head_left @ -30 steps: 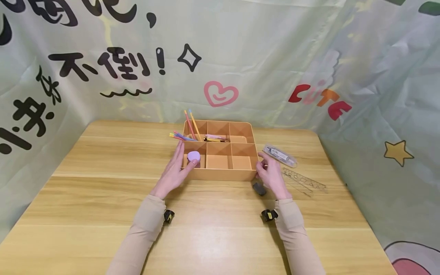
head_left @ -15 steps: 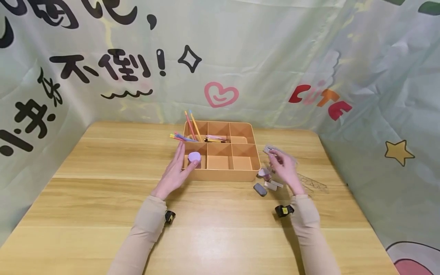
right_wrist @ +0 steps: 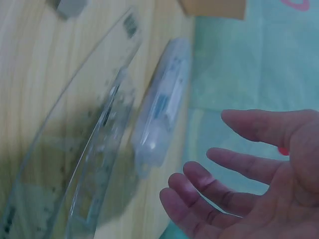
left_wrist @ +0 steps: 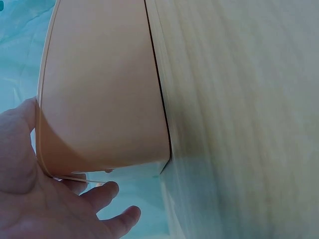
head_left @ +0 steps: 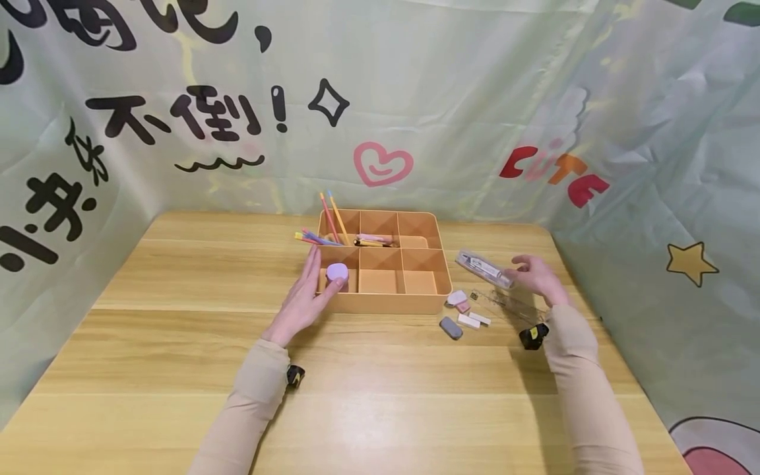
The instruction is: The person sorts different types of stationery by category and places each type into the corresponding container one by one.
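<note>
OK, left hand relaxed against tan organizer, right hand loose-fingered, clear case just left of it, rulers below.

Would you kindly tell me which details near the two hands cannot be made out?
Head view: lower end of the slanted red pencil, hidden by a divider of the tan compartmented box.
Head view: lower edge of the lilac rounded object, partly behind the left hand.
Right wrist view: finer markings on the clear plastic rulers and contents of the long translucent plastic case, blurred.
</note>
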